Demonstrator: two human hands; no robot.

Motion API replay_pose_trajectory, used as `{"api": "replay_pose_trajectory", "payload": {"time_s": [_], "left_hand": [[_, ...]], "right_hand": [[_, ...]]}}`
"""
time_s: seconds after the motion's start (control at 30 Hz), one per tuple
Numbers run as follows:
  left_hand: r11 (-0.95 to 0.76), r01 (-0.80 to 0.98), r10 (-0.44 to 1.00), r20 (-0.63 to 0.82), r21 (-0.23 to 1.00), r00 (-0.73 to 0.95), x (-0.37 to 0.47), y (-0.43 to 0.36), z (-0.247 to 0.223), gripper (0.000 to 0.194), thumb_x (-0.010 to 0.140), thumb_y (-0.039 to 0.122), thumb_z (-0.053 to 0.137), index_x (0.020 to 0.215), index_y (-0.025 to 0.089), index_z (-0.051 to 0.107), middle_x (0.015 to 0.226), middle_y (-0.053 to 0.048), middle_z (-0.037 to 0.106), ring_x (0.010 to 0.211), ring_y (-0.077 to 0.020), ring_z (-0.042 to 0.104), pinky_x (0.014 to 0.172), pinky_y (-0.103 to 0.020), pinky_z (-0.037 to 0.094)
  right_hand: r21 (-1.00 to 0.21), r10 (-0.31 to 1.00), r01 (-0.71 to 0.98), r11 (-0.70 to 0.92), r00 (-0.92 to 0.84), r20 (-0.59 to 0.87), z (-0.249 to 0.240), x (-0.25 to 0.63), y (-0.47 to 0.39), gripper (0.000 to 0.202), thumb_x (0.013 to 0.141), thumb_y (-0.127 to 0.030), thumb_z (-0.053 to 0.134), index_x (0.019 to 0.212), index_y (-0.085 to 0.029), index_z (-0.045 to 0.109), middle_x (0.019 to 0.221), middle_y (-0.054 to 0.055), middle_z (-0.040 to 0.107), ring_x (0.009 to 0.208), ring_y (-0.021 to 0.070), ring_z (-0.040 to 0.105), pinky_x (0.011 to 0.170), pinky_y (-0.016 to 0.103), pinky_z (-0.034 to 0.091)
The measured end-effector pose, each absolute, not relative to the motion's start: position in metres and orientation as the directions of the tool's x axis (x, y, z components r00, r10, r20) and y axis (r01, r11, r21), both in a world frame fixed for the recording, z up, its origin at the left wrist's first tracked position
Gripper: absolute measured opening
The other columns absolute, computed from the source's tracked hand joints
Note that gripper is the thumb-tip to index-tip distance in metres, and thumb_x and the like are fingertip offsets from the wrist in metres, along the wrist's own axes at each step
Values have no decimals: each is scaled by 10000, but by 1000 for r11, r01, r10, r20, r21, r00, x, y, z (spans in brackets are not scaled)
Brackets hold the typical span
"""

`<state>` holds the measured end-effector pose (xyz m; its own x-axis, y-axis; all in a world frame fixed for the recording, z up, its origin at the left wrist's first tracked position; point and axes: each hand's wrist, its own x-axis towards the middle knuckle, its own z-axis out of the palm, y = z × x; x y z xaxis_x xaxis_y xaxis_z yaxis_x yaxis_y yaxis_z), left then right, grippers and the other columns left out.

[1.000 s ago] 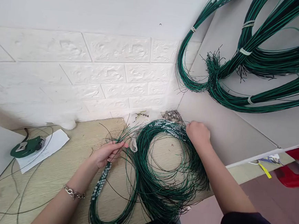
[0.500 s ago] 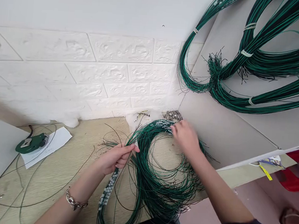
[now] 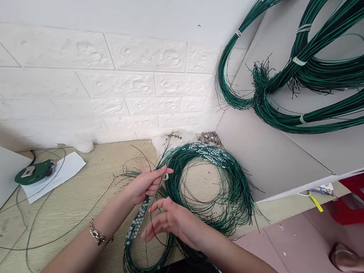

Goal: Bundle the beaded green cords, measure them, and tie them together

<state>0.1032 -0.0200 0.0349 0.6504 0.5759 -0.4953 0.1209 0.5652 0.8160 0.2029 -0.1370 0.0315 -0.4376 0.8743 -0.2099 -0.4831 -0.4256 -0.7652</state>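
Observation:
My left hand (image 3: 146,185) is closed around a thin bundle of green wires (image 3: 137,221) with small white bead-like pieces along it, which bends in a loop toward me. A small white piece (image 3: 165,177) shows by its fingertips; I cannot make out what it is. My right hand (image 3: 172,220) is just right of and below the left, fingers spread and holding nothing, over the looped wires. Beyond both hands lies a large round coil of green wires (image 3: 241,183), its far side dotted with white pieces. Part of it is hidden under my right forearm.
More green wire bundles (image 3: 271,118), tied with white bands, hang at the upper right. A green tape measure (image 3: 36,173) rests on white paper (image 3: 71,165) at left, with loose wires around it. Small metallic bits (image 3: 210,138) lie in the corner. A person's foot (image 3: 344,256) shows at right.
My right hand has left the far side of the coil and come down toward me, opening beside the left hand. The left hand keeps its hold on the bundle. The view has shifted slightly.

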Motion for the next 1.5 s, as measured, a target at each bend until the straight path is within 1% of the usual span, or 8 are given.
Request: {"api": "replay_pose_trajectory", "payload": {"time_s": [0.2,0.33,0.43,0.7,0.9,1.1,1.37,1.5], "left_hand": [[548,95,573,-455,831,681,101,-15,32,423,730,426,543,1030,128,543,461,101,114,394,-34,44,341,-160,45],[531,86,586,-438,843,682,98,-10,28,431,727,431,542,1046,142,539,463,100,114,390,-35,47,335,-155,56],[518,76,594,-422,852,684,95,-5,25,447,717,446,549,1036,133,550,468,97,126,389,-32,64,333,-152,69],[557,44,600,-439,829,669,81,12,25,400,749,413,528,986,92,563,482,97,110,372,-24,69,305,-130,64],[580,-127,689,-400,805,604,50,30,63,291,832,334,405,860,110,589,500,86,48,371,-38,30,283,-124,65],[449,-388,805,-176,805,567,5,38,103,436,897,277,186,853,108,585,504,74,-3,384,-59,-7,295,-153,30],[334,-638,862,48,694,504,-26,44,112,410,896,337,221,849,106,557,446,82,27,344,-46,60,281,-142,90],[302,-711,906,40,635,420,-38,48,113,399,896,337,229,836,107,550,424,84,45,328,-42,91,274,-138,115]], "right_hand": [[-676,804,-499,-542,-543,-242,48,206,-142,273,736,-406,561,778,-149,477,397,-124,308,311,33,368,572,292,450],[-586,853,-620,-522,-361,-377,52,208,-140,250,722,-380,581,769,-163,467,596,-69,432,418,28,403,420,188,427],[-554,829,-651,-519,-225,-512,49,210,-139,285,677,-332,640,844,-183,464,767,-47,463,472,10,430,296,86,212],[-720,741,-219,-658,-354,-570,67,257,-144,313,776,-468,467,859,-169,506,604,-59,418,307,-3,250,258,129,81],[-793,778,383,-473,-240,-580,61,305,-162,369,790,-484,427,912,-156,544,671,-10,498,463,44,411,389,157,308],[-595,949,790,-147,-57,-310,71,301,-163,363,849,-413,326,959,-172,574,948,81,566,917,207,494,827,359,375],[-577,791,627,524,-610,55,56,200,-122,586,760,-498,482,1221,-146,401,1258,123,410,1182,226,339,1016,438,203],[-478,676,598,643,-737,-14,30,175,-101,310,812,-351,467,1017,-127,531,972,100,600,973,194,521,1007,523,112]]}}
